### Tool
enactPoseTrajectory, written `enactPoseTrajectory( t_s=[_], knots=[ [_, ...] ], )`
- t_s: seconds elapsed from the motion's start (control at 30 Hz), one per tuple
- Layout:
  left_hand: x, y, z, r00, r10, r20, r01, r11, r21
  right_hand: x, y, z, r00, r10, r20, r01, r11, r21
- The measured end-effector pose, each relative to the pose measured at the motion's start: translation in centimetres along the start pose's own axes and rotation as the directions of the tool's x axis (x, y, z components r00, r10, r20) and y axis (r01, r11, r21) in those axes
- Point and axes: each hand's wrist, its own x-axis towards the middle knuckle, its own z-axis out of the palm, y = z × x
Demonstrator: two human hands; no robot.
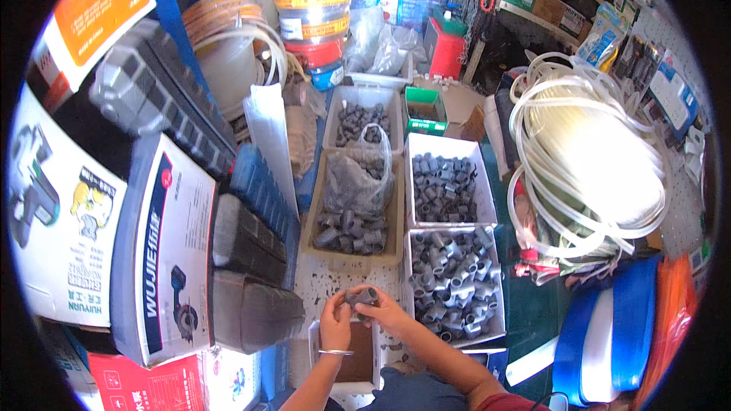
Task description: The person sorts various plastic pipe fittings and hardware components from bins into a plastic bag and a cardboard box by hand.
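My right hand (380, 311) is closed around a grey plastic pipe fitting (365, 297), which looks like a tee. The fingers of my left hand (338, 314) meet at the same fitting's left side; whether they grip a separate piece cannot be told. Both hands are over the far end of a white box with a brown inside (358, 354). To the right stands a white box of grey tee fittings (454, 282), and behind it a white box of short grey couplings (444, 182). Ahead, larger grey fittings (351, 233) and a clear plastic bag (354, 185) lie in a tan bin (314, 251).
Farther back are a clear bin (331, 137) of small fittings and a green box (425, 125). Tool cartons (177, 251) and dark cases (257, 308) line the left. Coiled clear hose (531, 182) and blue rolls (625, 319) are at the right.
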Motion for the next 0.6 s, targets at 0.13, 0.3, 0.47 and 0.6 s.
enactPoseTrajectory(
  t_s=[0.13,0.3,0.47,0.6],
  knots=[
    [2.8,1.9,-0.2,0.995,-0.087,-0.042,0.079,0.984,-0.159,2.2,-2.3,-0.4,0.994,-0.074,0.086,0.070,0.996,0.047],
    [5.9,5.6,0.8,0.998,-0.029,-0.047,0.002,0.869,-0.496,4.3,-6.4,-0.3,0.988,-0.001,0.156,-0.100,0.766,0.635],
    [4.9,8.6,-0.7,0.998,-0.021,-0.067,-0.028,0.760,-0.649,4.7,-6.7,1.8,0.971,0.022,0.240,-0.201,0.620,0.759],
    [3.1,8.5,-1.4,0.984,-0.062,-0.164,-0.069,0.725,-0.686,4.6,-6.2,2.7,0.962,-0.037,0.271,-0.180,0.660,0.729]
  ],
)
